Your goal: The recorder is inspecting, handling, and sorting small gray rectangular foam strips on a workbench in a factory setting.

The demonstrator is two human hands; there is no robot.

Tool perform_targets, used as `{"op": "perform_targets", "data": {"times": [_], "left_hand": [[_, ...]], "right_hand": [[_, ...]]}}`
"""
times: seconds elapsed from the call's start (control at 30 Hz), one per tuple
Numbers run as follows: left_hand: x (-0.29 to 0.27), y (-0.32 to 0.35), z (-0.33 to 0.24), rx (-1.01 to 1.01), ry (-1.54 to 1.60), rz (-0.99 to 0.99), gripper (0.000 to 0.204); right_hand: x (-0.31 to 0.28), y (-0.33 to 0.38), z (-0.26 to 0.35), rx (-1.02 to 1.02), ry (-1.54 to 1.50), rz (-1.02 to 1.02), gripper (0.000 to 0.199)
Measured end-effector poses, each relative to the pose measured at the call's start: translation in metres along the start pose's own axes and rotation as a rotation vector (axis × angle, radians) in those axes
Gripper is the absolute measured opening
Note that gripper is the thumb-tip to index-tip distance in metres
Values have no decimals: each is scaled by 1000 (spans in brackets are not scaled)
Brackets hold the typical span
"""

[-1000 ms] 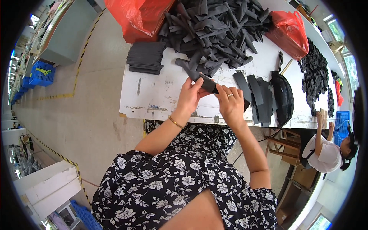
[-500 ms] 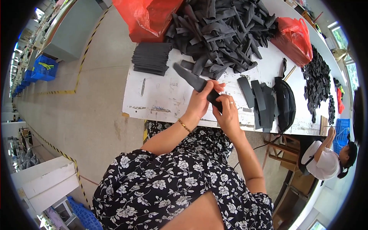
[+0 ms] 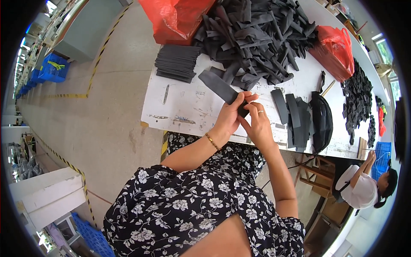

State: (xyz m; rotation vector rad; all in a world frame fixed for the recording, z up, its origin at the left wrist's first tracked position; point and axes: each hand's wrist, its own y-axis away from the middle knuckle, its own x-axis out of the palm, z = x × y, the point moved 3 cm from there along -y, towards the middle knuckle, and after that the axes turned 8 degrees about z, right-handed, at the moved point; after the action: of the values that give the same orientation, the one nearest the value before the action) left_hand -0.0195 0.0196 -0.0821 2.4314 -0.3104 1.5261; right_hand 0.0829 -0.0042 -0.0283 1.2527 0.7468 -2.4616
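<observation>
My left hand (image 3: pixel 229 116) grips a black fabric strip (image 3: pixel 217 86) near its lower end, the thumb lying along its top face. The strip slants up and left over the white table, its rounded far end free. At the lower end my right hand (image 3: pixel 259 127) pinches the same strip between thumb and fingertips; the fingers partly hide that end. Beyond the strip's tip sits a neat stack of black strips (image 3: pixel 177 64). A large loose pile of black strips (image 3: pixel 261 40) lies farther back.
Red plastic bags stand at the back left (image 3: pixel 177 25) and right (image 3: pixel 336 51) of the white table (image 3: pixel 171 103). Flat dark pieces (image 3: pixel 302 124) and a black rounded fabric item (image 3: pixel 322 126) lie right of my hands. A person (image 3: pixel 364 186) works at far right.
The view has shifted slightly, moving the table rightward in the picture. The strip now shows its broad face more flatly, and both hands still grip its lower end.
</observation>
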Motion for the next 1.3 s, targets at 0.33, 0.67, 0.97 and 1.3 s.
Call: {"op": "perform_targets", "data": {"times": [0.33, 0.67, 0.97, 1.3], "left_hand": [[4, -12, -42, 253, 3, -16, 34], [14, -6, -29, 262, 39, 9, 32], [13, -5, -25, 274, 48, -41, 33], [9, -2, -24, 258, 20, -40, 33]], "right_hand": [[-15, 2, -11, -64, -14, -37, 18], [-12, -13, -7, -111, -74, -69, 10], [-6, -15, -3, -104, -84, -60, 16], [-3, -11, -7, -113, -99, -68, 11]]}}
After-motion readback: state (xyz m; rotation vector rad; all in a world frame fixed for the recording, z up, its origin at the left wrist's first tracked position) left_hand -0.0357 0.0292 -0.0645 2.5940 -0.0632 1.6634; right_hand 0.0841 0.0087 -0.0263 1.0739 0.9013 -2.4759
